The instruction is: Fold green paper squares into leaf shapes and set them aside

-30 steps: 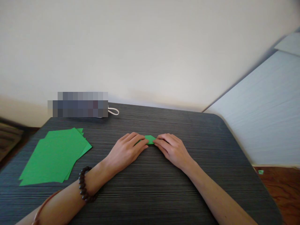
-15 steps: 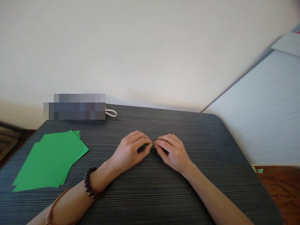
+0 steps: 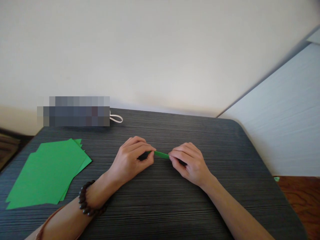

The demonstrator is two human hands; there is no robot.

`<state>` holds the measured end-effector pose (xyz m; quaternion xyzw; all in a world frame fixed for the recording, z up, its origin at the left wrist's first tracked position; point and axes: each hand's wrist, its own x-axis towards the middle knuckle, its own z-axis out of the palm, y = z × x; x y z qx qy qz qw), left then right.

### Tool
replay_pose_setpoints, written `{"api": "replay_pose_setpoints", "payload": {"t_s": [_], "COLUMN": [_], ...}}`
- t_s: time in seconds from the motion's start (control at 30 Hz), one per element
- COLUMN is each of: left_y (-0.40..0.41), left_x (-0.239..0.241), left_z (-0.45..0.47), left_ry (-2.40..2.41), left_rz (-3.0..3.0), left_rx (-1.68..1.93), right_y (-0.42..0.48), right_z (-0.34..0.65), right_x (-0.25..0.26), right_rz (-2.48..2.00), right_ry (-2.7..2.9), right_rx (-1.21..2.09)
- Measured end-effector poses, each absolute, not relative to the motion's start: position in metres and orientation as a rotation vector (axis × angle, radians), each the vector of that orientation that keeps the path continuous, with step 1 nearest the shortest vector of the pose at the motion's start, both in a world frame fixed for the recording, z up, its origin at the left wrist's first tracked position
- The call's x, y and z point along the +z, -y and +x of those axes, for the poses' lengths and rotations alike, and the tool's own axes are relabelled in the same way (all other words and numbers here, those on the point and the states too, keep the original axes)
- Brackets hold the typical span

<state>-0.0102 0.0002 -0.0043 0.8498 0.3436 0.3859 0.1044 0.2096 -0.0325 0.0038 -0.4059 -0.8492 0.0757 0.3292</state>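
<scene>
A narrow strip of green paper [image 3: 161,154] stretches between my two hands, low over the dark table. My left hand [image 3: 133,156] pinches its left part between thumb and fingers, and a bit of green shows inside the grip. At the other end, the thumb and fingertips of my right hand [image 3: 188,161] are closed on the strip. Whether the strip is folded, I cannot tell. To the left of my left hand lie several green paper sheets [image 3: 47,173], loosely stacked with their corners fanned out.
A blurred-out grey object [image 3: 76,111] with a white loop [image 3: 116,118] stands at the table's back left, near the wall [image 3: 160,50]. The dark, grained table [image 3: 160,206] has a rounded right edge. Beyond it is a pale panel [image 3: 287,110].
My hands have moved apart along the strip, so more green shows between them. The view has shifted slightly; the stacked sheets lie as before.
</scene>
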Motion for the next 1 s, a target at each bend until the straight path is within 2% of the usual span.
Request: {"api": "replay_pose_setpoints", "payload": {"t_s": [0.4, 0.77, 1.0], "left_y": [-0.006, 0.006, 0.0], "left_x": [-0.003, 0.001, 0.001], "left_z": [-0.02, -0.005, -0.013], "left_ry": [-0.977, -0.956, -0.997], "left_rz": [2.625, 2.493, 2.296], "left_rx": [1.023, 0.928, 0.873], "right_y": [0.033, 0.034, 0.031], "right_z": [0.21, 0.2, 0.211], "right_x": [0.003, 0.002, 0.002], "right_rz": [-1.076, -1.151, -1.263], "right_ry": [2.196, 2.197, 2.174], "right_rx": [0.308, 0.4, 0.603]}}
